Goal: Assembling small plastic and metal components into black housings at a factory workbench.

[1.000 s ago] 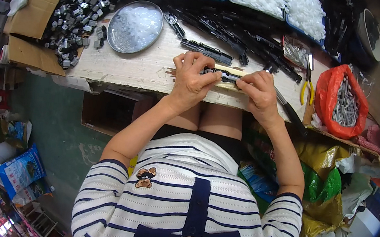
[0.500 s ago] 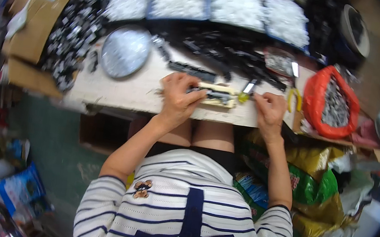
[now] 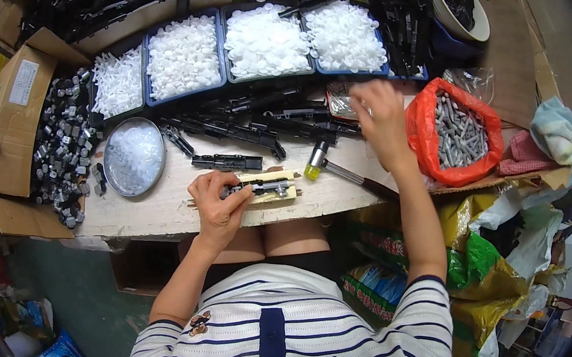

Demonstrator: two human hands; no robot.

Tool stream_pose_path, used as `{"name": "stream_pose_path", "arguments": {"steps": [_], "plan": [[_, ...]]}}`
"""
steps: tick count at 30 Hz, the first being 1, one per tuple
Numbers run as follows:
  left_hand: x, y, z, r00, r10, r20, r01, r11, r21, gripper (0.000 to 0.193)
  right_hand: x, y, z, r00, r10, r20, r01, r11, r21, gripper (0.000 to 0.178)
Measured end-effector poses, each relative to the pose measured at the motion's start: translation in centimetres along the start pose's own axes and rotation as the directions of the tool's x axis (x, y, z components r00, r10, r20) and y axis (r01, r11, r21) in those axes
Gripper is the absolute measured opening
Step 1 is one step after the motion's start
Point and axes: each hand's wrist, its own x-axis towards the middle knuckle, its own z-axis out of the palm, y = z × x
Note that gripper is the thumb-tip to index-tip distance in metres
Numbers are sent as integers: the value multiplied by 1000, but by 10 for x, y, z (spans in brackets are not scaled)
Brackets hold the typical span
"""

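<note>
My left hand (image 3: 218, 203) has its thumb and fingers closed around a black, narrow assembly with a metal rod (image 3: 264, 190). That piece lies on a cream-coloured block jig (image 3: 287, 194) near the table's front edge. My right hand (image 3: 383, 119) is raised over the table beside a small container of fine metal pins (image 3: 340, 100); its fingers are smeared by motion, so what they hold, if anything, is unclear. A hammer (image 3: 317, 156) with a silver head and yellow tip lies right of the jig. Another black part (image 3: 227, 161) lies just behind the jig.
Blue trays (image 3: 222, 78) of white plastic pieces line the back. At left are a cardboard box (image 3: 15, 136) of small metal blocks and a round metal dish (image 3: 109, 168). A red bag (image 3: 420, 120) of grey metal pins is at right. Black parts (image 3: 234, 130) cover the table's middle.
My right hand has lifted away from the hammer and moved farther back toward the pin container. My left hand stays on the black assembly at the jig. The whole view has turned.
</note>
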Motion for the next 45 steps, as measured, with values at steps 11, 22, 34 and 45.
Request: {"name": "stream_pose_path", "arguments": {"steps": [11,22,34,45], "plan": [[-4,9,-3,1000,-22,13,22,1000,-1,16,171,17,83,987,-12,158,87,872,-481,16],[2,-4,-2,1000,5,-28,-5,1000,5,18,86,-22,13,974,54,221,-226,331,916,16],[17,22,-58,785,-336,521,529,-73,-845,28,-47,-133,25,857,-35,513,-513,-148,846,28],[10,-4,-66,784,-362,504,607,276,-745,23,-51,-146,4,922,-371,111,345,917,202,48]]}}
